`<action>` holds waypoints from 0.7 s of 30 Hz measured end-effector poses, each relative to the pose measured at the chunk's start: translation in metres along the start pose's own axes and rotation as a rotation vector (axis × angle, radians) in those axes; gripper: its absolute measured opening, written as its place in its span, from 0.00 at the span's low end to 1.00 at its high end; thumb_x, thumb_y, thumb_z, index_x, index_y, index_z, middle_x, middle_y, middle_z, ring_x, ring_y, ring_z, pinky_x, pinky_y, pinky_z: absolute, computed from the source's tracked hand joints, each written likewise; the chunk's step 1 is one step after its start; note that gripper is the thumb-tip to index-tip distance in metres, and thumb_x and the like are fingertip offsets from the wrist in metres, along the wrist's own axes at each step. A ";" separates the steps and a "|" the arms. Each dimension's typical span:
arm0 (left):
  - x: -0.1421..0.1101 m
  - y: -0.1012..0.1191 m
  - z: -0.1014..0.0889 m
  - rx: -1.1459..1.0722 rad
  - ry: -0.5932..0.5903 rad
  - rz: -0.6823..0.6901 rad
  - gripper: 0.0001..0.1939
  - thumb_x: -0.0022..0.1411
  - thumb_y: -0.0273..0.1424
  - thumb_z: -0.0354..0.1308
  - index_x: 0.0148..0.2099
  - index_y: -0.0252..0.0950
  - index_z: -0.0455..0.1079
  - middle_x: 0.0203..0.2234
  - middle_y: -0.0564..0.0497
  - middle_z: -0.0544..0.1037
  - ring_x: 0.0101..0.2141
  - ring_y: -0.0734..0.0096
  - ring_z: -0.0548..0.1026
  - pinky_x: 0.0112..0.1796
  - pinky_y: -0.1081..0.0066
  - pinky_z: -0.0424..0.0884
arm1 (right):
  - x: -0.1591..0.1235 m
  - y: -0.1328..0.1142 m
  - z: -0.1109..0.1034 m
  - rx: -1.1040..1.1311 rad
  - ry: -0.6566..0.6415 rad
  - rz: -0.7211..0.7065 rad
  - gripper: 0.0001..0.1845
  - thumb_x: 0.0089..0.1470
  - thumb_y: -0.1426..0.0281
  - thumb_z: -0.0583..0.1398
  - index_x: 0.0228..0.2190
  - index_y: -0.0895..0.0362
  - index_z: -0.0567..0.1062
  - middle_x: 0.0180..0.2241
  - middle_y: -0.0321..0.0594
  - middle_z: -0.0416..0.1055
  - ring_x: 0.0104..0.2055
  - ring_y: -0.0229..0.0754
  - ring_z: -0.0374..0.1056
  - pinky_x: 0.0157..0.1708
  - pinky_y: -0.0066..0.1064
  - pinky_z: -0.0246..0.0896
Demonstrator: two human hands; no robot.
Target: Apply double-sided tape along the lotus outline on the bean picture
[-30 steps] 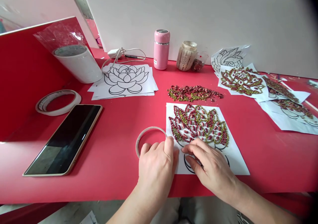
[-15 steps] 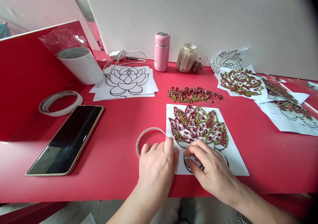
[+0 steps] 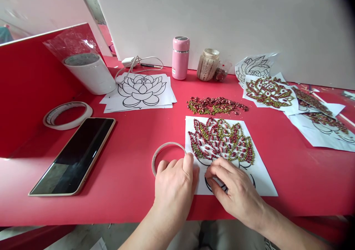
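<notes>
2 hands near the front edge of the table [image 3: 133, 150]: your L hand [image 3: 173, 185] is curled at the left side of the lotus sheet [image 3: 262, 178], prob. steadying it; can't tell if it grips anything. Thumb & index tips of your R hand [image 3: 235, 185] are abt. together over the sheet's near half; can't tell if anything's pinched. Bean pile [image 3: 216, 105] sits just beyond, twd. back edge, prob. for quick reach. Label on pink flask [image 3: 181, 59]: illegible.

A: Sheet [image 3: 259, 168] under the beans [image 3: 234, 154]?
B: Paper, matt, smooth. Beans glossy, bumpy en masse.
A: Counter [image 3: 133, 150]?
B: Smooth, soft sheen. Phone screen [image 3: 72, 157] glassy; flask [image 3: 180, 65] smooth, metallic-looking band [image 3: 181, 51]; plastic film [image 3: 72, 39] shiny, crinkled.
</notes>
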State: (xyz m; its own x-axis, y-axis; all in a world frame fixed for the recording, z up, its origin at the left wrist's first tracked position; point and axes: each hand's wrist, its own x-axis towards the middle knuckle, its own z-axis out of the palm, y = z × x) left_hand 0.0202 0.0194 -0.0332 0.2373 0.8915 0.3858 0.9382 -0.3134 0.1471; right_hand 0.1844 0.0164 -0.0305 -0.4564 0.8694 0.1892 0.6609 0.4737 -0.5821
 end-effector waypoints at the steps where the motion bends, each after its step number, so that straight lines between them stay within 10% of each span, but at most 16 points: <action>1: 0.000 0.000 0.000 -0.001 0.001 0.001 0.04 0.55 0.24 0.49 0.35 0.36 0.59 0.16 0.59 0.69 0.18 0.72 0.68 0.26 0.70 0.55 | 0.000 0.000 0.000 0.006 0.003 0.006 0.08 0.53 0.78 0.52 0.33 0.56 0.67 0.33 0.38 0.64 0.34 0.39 0.63 0.32 0.30 0.58; 21: 0.000 0.000 0.000 -0.001 0.003 -0.001 0.04 0.56 0.24 0.48 0.35 0.36 0.59 0.16 0.59 0.69 0.18 0.73 0.68 0.26 0.70 0.55 | 0.000 -0.001 0.002 -0.055 0.006 0.014 0.13 0.50 0.79 0.51 0.38 0.56 0.66 0.36 0.39 0.63 0.36 0.40 0.63 0.34 0.32 0.58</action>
State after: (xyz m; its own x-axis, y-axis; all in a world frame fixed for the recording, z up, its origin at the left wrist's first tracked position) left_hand 0.0198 0.0198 -0.0333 0.2355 0.8911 0.3880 0.9382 -0.3126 0.1485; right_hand 0.1822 0.0152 -0.0316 -0.4437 0.8766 0.1864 0.6989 0.4687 -0.5403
